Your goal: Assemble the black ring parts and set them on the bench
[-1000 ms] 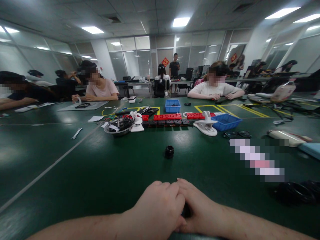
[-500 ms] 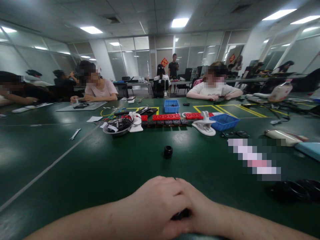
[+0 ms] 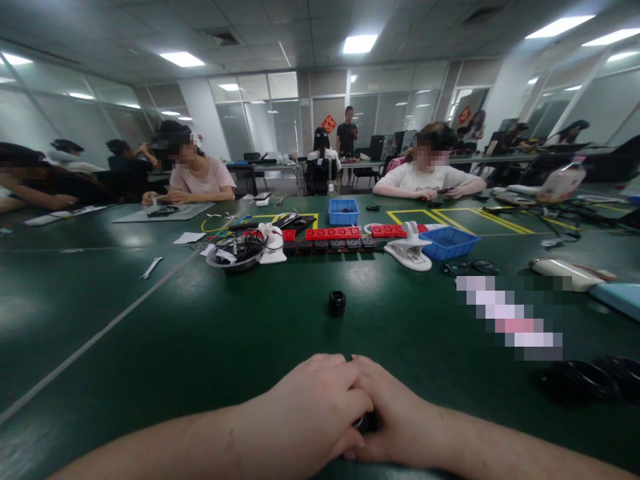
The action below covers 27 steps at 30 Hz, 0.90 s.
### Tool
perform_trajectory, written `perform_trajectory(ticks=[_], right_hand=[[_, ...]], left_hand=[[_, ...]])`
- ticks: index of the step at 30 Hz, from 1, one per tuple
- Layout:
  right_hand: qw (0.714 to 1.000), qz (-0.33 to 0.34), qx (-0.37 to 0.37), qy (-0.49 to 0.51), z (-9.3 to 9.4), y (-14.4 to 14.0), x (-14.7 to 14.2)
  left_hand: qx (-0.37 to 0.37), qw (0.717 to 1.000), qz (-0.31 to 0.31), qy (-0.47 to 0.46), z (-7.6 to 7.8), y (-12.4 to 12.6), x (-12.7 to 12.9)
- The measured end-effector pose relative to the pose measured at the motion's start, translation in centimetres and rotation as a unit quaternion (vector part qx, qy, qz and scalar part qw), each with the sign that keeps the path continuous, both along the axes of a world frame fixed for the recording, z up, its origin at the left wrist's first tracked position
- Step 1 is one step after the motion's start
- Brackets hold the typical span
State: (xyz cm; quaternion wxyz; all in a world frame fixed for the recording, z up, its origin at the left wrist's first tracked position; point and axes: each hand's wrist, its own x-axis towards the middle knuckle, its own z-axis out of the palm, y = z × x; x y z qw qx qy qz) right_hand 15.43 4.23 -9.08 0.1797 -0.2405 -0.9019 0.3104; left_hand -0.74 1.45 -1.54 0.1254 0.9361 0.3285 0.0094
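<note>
Green table (image 3: 150, 347) in a busy workroom. Both hands, left (image 3: 315, 407) and right (image 3: 395, 413), clasp together around a small dark part (image 3: 367, 422); loosening could drop it.

From our head we look forward and slightly down across the green table (image 3: 200, 333), our hands nearest, co-workers seated far opposite.

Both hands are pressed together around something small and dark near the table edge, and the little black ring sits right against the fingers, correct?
Not quite. The head view shows the left hand and right hand closed together over a small dark part, but the black ring sits apart from them, farther out on the green table.
</note>
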Motion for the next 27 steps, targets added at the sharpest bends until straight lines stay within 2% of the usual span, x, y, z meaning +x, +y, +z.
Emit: perform_trajectory(ticks=[7, 16, 20, 24, 27], right_hand=[[0.999, -0.006, 0.006, 0.038, -0.3, 0.1, -0.3], [0.999, -0.012, -0.003, 0.052, -0.4, 0.0, -0.2], [0.999, -0.021, -0.022, 0.045, -0.1, 0.0, -0.1], [0.999, 0.010, -0.016, 0.044, 0.4, 0.0, 0.0], [1.000, 0.019, -0.005, 0.015, 0.6, 0.0, 0.1]], left_hand=[[0.118, 0.991, 0.055, -0.001, -2.8, -0.4, 0.8], [0.140, 0.988, 0.068, -0.005, -3.0, -0.5, 1.1], [0.097, 0.993, 0.065, -0.017, -2.0, -0.2, 0.7], [0.003, 0.999, 0.007, -0.037, 0.1, 0.1, 0.0], [-0.030, 0.999, -0.025, -0.035, 1.3, 0.3, -0.7]])
